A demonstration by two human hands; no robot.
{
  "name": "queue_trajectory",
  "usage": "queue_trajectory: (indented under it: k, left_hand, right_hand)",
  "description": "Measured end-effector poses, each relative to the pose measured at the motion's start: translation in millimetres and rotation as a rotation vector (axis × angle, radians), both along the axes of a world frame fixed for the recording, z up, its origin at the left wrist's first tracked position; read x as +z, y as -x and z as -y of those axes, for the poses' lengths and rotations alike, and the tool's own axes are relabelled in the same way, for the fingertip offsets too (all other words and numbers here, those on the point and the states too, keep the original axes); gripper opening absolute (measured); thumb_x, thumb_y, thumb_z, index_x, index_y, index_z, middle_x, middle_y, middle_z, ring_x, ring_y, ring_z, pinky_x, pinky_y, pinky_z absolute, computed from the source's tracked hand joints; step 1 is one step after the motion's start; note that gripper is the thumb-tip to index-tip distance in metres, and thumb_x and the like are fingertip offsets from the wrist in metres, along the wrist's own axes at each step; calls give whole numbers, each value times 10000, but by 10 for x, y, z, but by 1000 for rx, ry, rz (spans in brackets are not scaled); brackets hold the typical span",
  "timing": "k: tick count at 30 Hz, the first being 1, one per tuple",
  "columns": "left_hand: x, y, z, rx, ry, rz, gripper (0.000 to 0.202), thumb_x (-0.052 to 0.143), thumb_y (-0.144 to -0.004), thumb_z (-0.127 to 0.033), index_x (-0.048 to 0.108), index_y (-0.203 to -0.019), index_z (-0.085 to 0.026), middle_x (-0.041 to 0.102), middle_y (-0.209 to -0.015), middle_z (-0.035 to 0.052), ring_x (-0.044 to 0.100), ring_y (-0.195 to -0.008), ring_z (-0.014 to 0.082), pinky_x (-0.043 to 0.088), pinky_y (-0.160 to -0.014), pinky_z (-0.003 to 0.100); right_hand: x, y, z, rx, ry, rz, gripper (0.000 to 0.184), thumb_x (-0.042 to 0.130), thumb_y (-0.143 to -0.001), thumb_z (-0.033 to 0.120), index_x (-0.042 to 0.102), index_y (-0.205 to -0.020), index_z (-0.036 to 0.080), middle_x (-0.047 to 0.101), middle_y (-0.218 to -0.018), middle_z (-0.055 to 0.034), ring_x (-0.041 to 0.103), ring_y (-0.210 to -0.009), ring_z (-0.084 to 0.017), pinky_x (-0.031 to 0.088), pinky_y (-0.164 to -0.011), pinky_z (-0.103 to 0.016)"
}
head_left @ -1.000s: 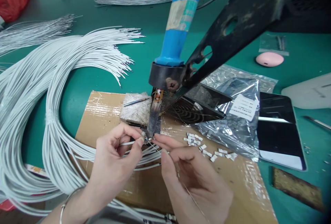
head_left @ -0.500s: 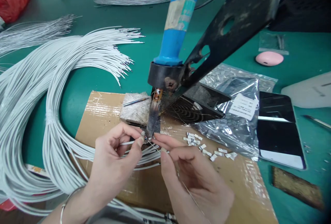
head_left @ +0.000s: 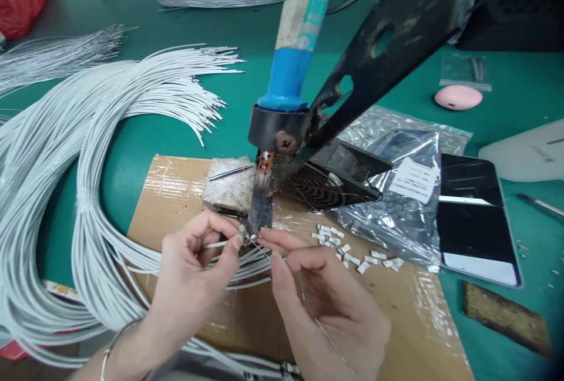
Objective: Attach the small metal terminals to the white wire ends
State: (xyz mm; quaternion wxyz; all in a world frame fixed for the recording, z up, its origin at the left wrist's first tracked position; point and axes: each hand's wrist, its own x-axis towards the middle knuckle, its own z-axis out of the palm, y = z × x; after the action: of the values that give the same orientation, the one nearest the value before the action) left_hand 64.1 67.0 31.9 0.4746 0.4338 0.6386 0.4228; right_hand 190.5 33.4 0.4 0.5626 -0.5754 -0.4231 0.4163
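Observation:
A blue-handled soldering iron sits clamped in a black metal stand, its flat dark tip pointing down over a taped cardboard sheet. My left hand pinches the end of a white wire and holds it against the tip. My right hand pinches a thin strand of solder wire and touches its end to the same spot. Both hands meet just below the tip.
A big bundle of white wires loops across the left of the green table. Small white parts lie scattered by a silver bag. A black phone, a pink object and a brown pad lie to the right.
The view has drifted slightly; both hands stay pinched at the iron's tip with hardly any movement.

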Motion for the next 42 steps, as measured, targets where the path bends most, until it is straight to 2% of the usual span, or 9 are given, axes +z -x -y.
queue_trajectory:
  k: [4,9,17,23,26,31,37,42]
  left_hand:
    - [-53,4,46,9,-4,-9,73,721,-787,-137,685,-725,-151,692,-690,-7,547,-546,65,398,-507,130]
    - [-125,31,105,6,13,-32,81,702,-853,-171,695,-772,-171,713,-734,0,559,-582,86,416,-542,157]
    - [-100,24,111,3,-2,-61,105,673,-871,-160,688,-770,-187,740,-809,9,611,-635,98,426,-551,164]
    - [-94,23,114,-3,5,-62,117,666,-883,-165,679,-771,-195,733,-800,6,599,-633,103,400,-530,179]
    - [-92,25,108,-5,5,-71,114,672,-880,-161,682,-771,-193,734,-801,14,607,-643,112,403,-524,183]
    - [-96,26,100,-1,-5,-56,117,679,-877,-153,686,-767,-191,730,-789,4,612,-638,99,447,-560,160]
    - [-27,13,47,15,1,0,96,725,-807,-125,689,-729,-167,752,-768,20,654,-649,102,495,-593,144]
    - [-38,11,43,13,-4,5,96,728,-787,-105,692,-722,-167,725,-717,-2,619,-592,84,455,-538,133]
  right_hand:
    - [-6,-12,7,-2,26,9,192,688,-922,173,615,-751,221,826,-1043,-48,794,-982,-181,609,-898,-280]
    - [-12,-10,14,-7,31,-6,190,686,-927,166,619,-758,222,827,-1046,-55,795,-985,-184,619,-900,-290]
    - [16,3,13,-34,35,15,186,724,-896,176,623,-753,241,830,-1050,-4,792,-963,-157,602,-900,-255]
    - [14,11,16,-55,18,13,178,733,-889,183,637,-752,244,832,-1035,-19,802,-941,-193,629,-872,-300]
    - [15,14,17,-58,26,22,181,731,-890,186,637,-749,251,832,-1030,-18,804,-940,-205,634,-862,-307]
    - [20,20,10,-55,16,3,179,727,-893,172,650,-757,259,829,-1030,22,796,-939,-161,617,-886,-261]
    - [18,28,-4,-44,-11,-33,178,722,-894,152,655,-756,242,829,-1022,13,795,-941,-150,617,-897,-249]
    - [-3,12,-7,-25,-24,8,192,706,-901,133,639,-747,224,829,-1015,-19,798,-929,-161,624,-882,-261]
